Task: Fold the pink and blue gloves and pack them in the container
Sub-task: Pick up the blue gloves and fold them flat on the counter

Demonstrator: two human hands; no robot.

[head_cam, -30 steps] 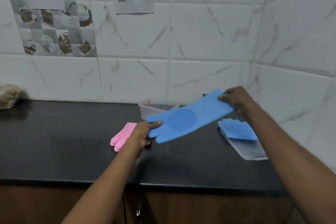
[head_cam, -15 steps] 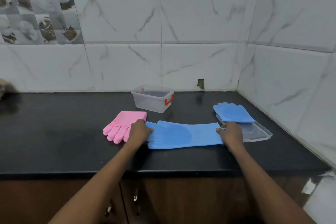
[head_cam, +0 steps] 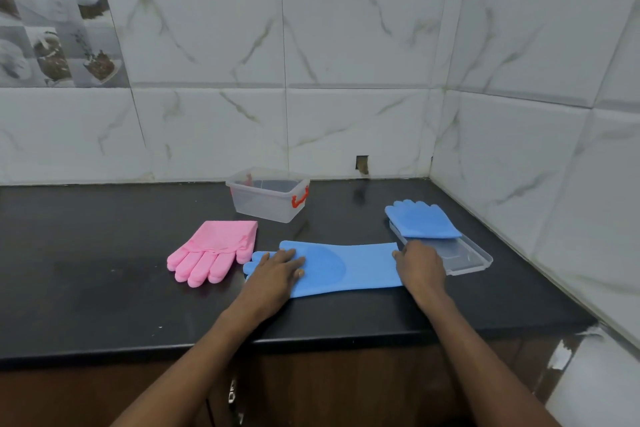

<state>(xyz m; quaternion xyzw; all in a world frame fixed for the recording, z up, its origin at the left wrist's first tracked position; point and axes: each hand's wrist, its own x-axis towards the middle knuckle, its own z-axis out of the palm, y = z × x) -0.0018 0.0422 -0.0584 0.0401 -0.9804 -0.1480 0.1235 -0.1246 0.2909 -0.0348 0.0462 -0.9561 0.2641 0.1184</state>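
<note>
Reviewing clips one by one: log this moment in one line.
step: flattening blue glove | left hand: on fingers | right hand: on cuff | container: empty

Black countertop [head_cam: 104, 288] in a corner of white marbled wall tiles [head_cam: 346, 45], perhaps brown cabinets [head_cam: 329, 385] beneath

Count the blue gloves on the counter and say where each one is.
2. One blue glove lies flat at the front under both hands; the other sits folded on the lid at right. None shows in the container.
</note>
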